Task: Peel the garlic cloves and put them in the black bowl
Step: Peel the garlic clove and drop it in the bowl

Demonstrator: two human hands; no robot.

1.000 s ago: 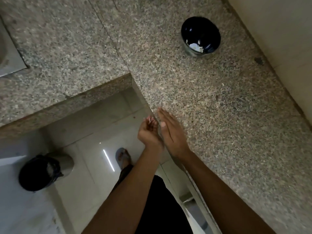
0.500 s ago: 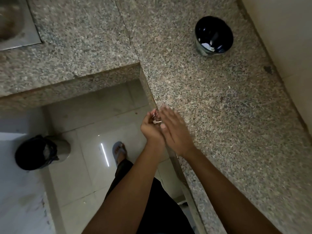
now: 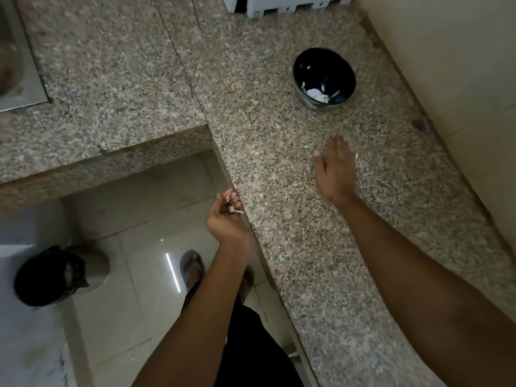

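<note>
The black bowl (image 3: 324, 76) stands on the granite counter (image 3: 293, 224) near the wall, with pale peeled garlic cloves (image 3: 315, 94) at its bottom. My left hand (image 3: 226, 216) hovers at the counter's front edge, fingers curled round thin scraps of garlic skin (image 3: 233, 209). My right hand (image 3: 335, 169) lies flat, fingers straight, over the counter between the edge and the bowl. A few pale skin flecks (image 3: 356, 155) lie beside it.
A black-lined bin (image 3: 53, 277) stands on the tiled floor at lower left. A steel sink (image 3: 16, 65) is set into the counter at far left. A white rack (image 3: 296, 4) sits at the back. The wall (image 3: 446, 65) runs along the right.
My right hand left my left hand and swept right and forward over the counter. My left hand stays at the counter edge, still holding the skins.
</note>
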